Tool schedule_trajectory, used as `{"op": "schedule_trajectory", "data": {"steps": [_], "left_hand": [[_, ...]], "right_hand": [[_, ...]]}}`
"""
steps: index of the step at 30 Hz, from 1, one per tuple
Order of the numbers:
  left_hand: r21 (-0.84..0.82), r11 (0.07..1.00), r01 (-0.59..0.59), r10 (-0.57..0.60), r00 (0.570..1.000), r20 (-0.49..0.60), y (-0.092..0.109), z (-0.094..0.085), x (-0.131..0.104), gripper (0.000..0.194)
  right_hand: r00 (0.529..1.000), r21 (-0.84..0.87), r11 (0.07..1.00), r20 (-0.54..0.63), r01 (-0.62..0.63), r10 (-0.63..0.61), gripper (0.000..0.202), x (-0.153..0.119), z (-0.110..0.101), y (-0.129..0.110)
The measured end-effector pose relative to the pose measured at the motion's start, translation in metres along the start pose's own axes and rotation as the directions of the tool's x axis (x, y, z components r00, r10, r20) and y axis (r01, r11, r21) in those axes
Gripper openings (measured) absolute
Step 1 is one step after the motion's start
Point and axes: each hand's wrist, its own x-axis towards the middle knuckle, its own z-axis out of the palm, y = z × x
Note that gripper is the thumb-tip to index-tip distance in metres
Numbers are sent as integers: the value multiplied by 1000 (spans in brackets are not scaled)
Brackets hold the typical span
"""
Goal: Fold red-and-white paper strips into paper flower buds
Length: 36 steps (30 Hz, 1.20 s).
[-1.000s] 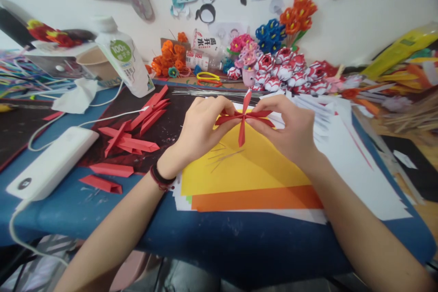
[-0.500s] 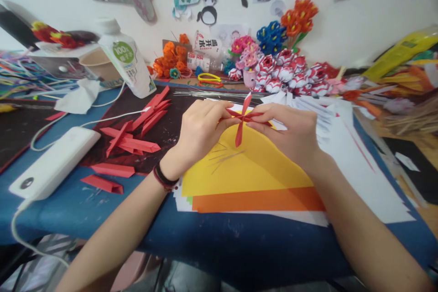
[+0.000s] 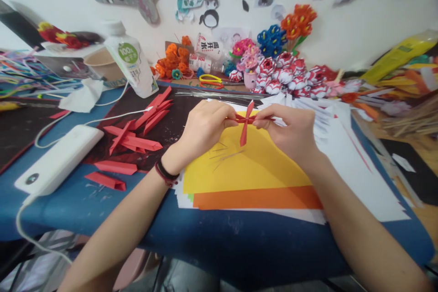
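Between my two hands is a red folded-paper piece [image 3: 244,134] shaped like a cross, its long petals meeting at a pinched middle. My left hand [image 3: 210,121] pinches its left arm between thumb and fingers. The right arm is gripped the same way by my right hand [image 3: 285,124]. One petal points up and away, another down toward me. Beneath the hands lies a yellow paper sheet [image 3: 239,169], with several thin wires [image 3: 227,157] on it. More red folded-paper strips [image 3: 137,142] lie in a loose pile to the left.
A white power bank [image 3: 59,159] with its cable lies at the left. Behind it stand a white bottle [image 3: 132,66] and a paper cup [image 3: 104,66]. Red-and-white paper flowers [image 3: 284,73] and yellow-handled scissors [image 3: 210,80] are at the back. White sheets [image 3: 359,169] spread to the right.
Both hands have turned the red paper piece slightly, so its upright petals lean more to the right and its side arms lie more level. The whole view has shifted a little.
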Motion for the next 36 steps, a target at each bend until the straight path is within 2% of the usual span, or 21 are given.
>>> {"op": "schedule_trajectory", "data": {"steps": [1,4,8,11,15,19,27,32,36], "left_hand": [[20,1000,8,-8,1000,-1,1,-1,1,17],[39,999,20,-21,1000,19,2,-3,2,21],[9,999,35,-36,998,42,2,-5,1,20],[-69,994,88,-85,996,40,5,-6,1,14],[-147,973,180,-170,982,80,7,-6,3,33],[-3,996,94,-93,990,110,5,-1,2,10],[31,996,86,-88,994,62,13,3,0,21],[42,995,85,-90,989,122,5,4,-3,21],[21,997,75,-78,976,205,3,9,-5,13]], "right_hand": [[1000,18,1000,-5,-23,23,14,0,1,0],[996,55,994,-5,-90,90,32,-1,2,-1],[997,39,997,25,-67,66,18,-1,1,0],[995,34,996,43,-88,87,19,0,-1,0],[988,51,988,60,-149,145,18,0,0,-2],[989,38,988,35,-148,147,18,-1,6,-3],[997,5,997,9,-73,73,19,-5,11,-4],[995,37,999,101,-19,15,14,-6,14,5],[984,26,999,177,-35,30,11,-5,17,9]]}}
